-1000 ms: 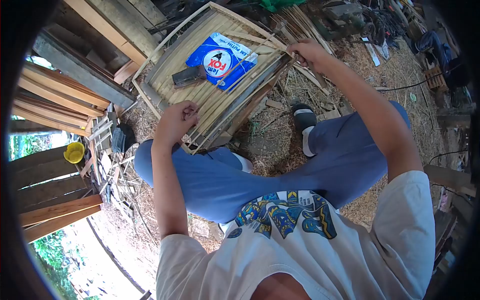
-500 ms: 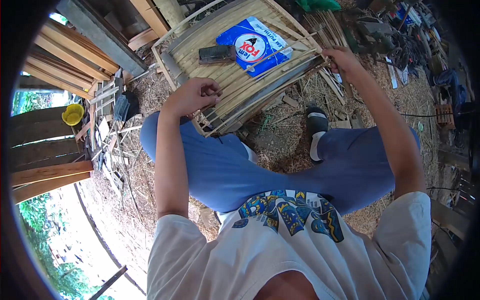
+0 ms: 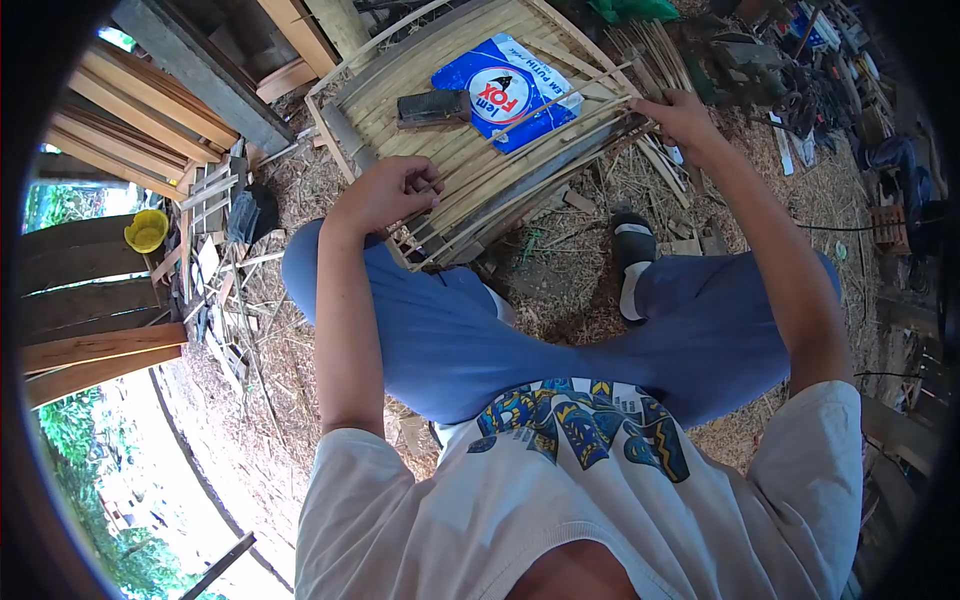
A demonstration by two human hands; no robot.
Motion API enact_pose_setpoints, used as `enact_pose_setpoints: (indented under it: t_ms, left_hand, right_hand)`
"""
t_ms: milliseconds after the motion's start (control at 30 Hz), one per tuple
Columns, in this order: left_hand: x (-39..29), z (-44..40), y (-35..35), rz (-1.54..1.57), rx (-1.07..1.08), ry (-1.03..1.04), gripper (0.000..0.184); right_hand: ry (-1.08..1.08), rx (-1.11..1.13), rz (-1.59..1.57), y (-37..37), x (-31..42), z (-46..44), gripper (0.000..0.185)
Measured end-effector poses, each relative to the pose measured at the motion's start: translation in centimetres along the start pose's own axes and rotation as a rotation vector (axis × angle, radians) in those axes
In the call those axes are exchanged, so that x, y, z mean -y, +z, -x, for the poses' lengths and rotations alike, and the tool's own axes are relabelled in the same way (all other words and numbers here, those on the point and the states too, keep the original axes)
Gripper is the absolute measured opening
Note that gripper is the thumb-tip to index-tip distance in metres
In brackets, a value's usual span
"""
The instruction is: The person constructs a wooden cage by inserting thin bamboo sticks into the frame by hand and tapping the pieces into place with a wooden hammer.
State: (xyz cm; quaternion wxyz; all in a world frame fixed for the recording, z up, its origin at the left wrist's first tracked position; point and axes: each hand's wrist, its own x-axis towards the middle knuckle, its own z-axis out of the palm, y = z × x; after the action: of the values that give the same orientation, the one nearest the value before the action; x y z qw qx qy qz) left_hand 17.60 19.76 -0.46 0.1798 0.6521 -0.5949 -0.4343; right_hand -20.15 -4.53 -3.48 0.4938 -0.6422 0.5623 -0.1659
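Note:
A slatted panel of bamboo strips (image 3: 375, 140) in a light wooden frame lies in front of my knees. My right hand (image 3: 682, 122) is closed in a pinch at the panel's near right corner, on the end of a thin bamboo strip (image 3: 540, 150). At the near left side my left hand (image 3: 385, 197) has its fingers curled and thumb pressed in, around the strip's other end, though the fingertips partly hide it. On the slats lie a blue and white glue packet (image 3: 545, 105) and a dark, block-like brush (image 3: 432, 109), its bristles facing up.
Loose strips (image 3: 665, 60) lie beyond the panel's right side. Leaning planks (image 3: 140, 110) and a yellow container (image 3: 146, 231) are at left. Dry shavings and scraps cover the ground (image 3: 560, 290) around my sandalled foot (image 3: 633, 250). Tools and clutter (image 3: 830, 80) lie far right.
My right hand has shifted slightly left and toward the panel's corner. The left hand has hardly moved, and the packet and brush stay where they were.

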Motion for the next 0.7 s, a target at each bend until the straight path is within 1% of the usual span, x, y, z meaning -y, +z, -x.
enact_pose_setpoints:
  t_ms: [133, 233, 333, 433, 533, 633, 667, 700]
  left_hand:
    - [-0.1, -0.3, 0.1, -0.012, 0.002, -0.013, 0.02]
    - [-0.5, -0.5, -0.1, -0.101, 0.038, -0.015, 0.021]
    - [-0.6, -0.3, 0.1, -0.064, -0.004, 0.036, 0.027]
    - [-1.3, 0.9, -0.2, -0.089, -0.248, 0.142, 0.034]
    - [0.8, 1.1, -1.2, -0.015, -0.648, 0.034, 0.04]
    - [4.4, 0.7, -1.8, -0.059, -1.028, -0.19, 0.047]
    - [5.2, 0.7, -1.3, -0.21, -1.076, -0.323, 0.053]
    - [4.3, 1.0, -0.8, 0.044, -1.036, -0.36, 0.055]
  right_hand:
    - [-0.02, -0.006, 0.019, -0.1, -0.3, -0.2, 0.053]
    - [-0.021, -0.025, 0.004, 0.0, 0.0, 0.4, 0.054]
    - [-0.006, -0.046, 0.001, 0.0, -0.3, 0.3, 0.053]
    - [-0.039, -0.104, -0.018, 0.6, -0.5, 0.3, 0.041]
    - [-0.025, -0.093, -0.044, 0.6, -0.3, 0.6, 0.04]
    - [0.005, -0.085, -0.008, 0.6, -0.5, 0.2, 0.042]
    - [0.013, -0.096, -0.01, 0.7, -0.7, -0.1, 0.043]
    - [0.02, -0.104, -0.009, 0.7, -1.1, -0.4, 0.044]
